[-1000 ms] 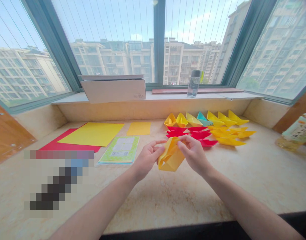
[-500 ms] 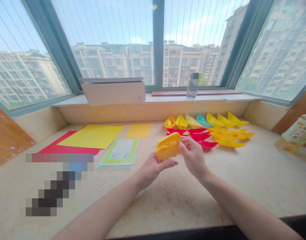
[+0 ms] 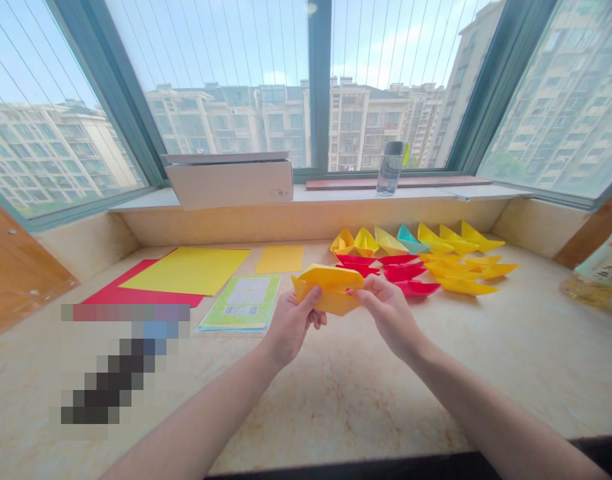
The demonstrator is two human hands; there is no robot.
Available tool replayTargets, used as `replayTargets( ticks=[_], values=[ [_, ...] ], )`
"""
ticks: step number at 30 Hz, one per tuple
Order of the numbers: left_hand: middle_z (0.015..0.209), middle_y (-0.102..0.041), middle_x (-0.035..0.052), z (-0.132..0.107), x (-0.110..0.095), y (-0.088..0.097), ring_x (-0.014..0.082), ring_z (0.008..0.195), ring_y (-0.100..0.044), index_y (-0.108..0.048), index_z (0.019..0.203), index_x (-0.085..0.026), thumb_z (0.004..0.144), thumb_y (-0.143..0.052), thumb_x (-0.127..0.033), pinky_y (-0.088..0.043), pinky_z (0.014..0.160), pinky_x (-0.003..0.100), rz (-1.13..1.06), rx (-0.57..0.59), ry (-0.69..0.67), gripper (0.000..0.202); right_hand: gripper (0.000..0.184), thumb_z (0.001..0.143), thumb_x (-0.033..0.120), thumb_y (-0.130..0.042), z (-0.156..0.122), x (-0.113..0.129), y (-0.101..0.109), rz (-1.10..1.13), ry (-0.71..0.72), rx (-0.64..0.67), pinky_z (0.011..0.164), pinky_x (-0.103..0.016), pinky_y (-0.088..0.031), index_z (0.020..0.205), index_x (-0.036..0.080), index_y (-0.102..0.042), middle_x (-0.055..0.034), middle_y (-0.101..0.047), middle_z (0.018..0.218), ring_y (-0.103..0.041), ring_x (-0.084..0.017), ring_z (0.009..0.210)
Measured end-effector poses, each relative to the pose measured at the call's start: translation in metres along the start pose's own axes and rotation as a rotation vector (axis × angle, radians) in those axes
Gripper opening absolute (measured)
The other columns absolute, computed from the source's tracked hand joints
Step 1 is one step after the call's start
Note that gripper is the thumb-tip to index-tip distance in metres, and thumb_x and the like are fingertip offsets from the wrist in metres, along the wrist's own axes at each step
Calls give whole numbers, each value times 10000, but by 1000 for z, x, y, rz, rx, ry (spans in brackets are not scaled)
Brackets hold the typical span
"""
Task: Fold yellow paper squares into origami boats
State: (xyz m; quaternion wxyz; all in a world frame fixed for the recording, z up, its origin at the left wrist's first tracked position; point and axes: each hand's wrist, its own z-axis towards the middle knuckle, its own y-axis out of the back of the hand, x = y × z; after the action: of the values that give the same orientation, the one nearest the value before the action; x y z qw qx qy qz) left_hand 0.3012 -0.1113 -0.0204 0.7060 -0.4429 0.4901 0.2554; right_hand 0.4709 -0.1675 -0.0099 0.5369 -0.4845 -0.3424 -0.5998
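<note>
Just in front of the paper boats [image 3: 409, 272], a folded yellow paper [image 3: 329, 288] is held in the air, its long axis running crosswise between the hands. The left hand [image 3: 290, 321] pinches the nearer end, thumb on top; the right hand [image 3: 389, 315] pinches the other end between thumb and fingers.

Cardboard box [image 3: 229, 183], water bottle [image 3: 390, 168] on windowsill [image 3: 436, 193]

Bright daylight pours through the windows [image 3: 226, 60] and lights the counter [image 3: 336, 400] evenly, leaving only faint, soft shadows beside the paper boats [image 3: 389, 241]. The wide lens bows the window frames [image 3: 319, 87] toward the edges. A pixelated patch [image 3: 121, 367] hides the counter's front left, and a pale smudge [image 3: 311, 9] blurs the top edge.
</note>
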Motion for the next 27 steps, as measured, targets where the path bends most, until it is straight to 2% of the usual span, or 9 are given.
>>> replayTargets(
  ticks=[3,5,8,12,15,20,23,27],
  values=[
    [802,-679,56,-4,1,-4,89,564,-584,-670,957,-116,759,-782,-361,-450,510,196,10,73,-22,334,164,804,268,-644,-1,-3,0,-25,-4,-7,628,-256,-430,701,187,-546,12,-598,700,-556,-143,677],
    [848,-683,56,-6,3,-5,104,600,-601,-668,1013,-140,758,-785,-333,-471,534,213,39,77,-32,340,144,807,271,-641,-1,-5,-1,-15,-13,21,635,-265,-440,724,185,-562,6,-612,714,-572,-150,684],
    [755,-663,38,-5,4,-4,95,543,-573,-678,957,-134,774,-768,-352,-436,488,205,65,11,-10,299,104,810,272,-638,-2,-4,-2,-2,-28,86,688,-292,-461,778,184,-595,-8,-638,761,-591,-168,732],
    [661,-605,4,-1,0,0,45,474,-474,-676,838,-111,727,-809,-348,-371,447,174,-14,-92,19,294,90,820,276,-635,-1,2,1,-51,-29,142,755,-303,-451,811,187,-634,-13,-648,795,-594,-182,808],
    [653,-577,-16,-1,-3,-1,32,473,-431,-666,844,-124,708,-826,-338,-346,442,161,-98,-82,30,299,98,833,280,-620,-1,6,4,-79,-23,186,781,-312,-449,827,187,-649,-10,-642,788,-595,-185,821],
    [634,-554,-24,-3,-3,-3,37,477,-401,-660,848,-135,714,-817,-362,-332,446,165,-144,-56,48,307,101,825,271,-609,-1,6,8,-135,-27,232,750,-318,-459,772,190,-636,-1,-629,732,-579,-172,726],
    [660,-580,-8,-2,-1,-2,45,493,-416,-663,835,-127,710,-812,-386,-329,456,174,-109,-69,43,324,106,834,255,-589,-2,9,7,-181,-24,312,746,-319,-465,846,192,-674,-8,-642,762,-588,-180,745],
    [600,-549,-17,0,-1,-1,46,470,-394,-641,743,-118,688,-815,-403,-301,438,175,-42,-117,14,338,194,831,228,-594,-3,13,4,-229,-8,411,773,-320,-475,990,185,-698,-37,-685,891,-616,-207,865]
  ],
)
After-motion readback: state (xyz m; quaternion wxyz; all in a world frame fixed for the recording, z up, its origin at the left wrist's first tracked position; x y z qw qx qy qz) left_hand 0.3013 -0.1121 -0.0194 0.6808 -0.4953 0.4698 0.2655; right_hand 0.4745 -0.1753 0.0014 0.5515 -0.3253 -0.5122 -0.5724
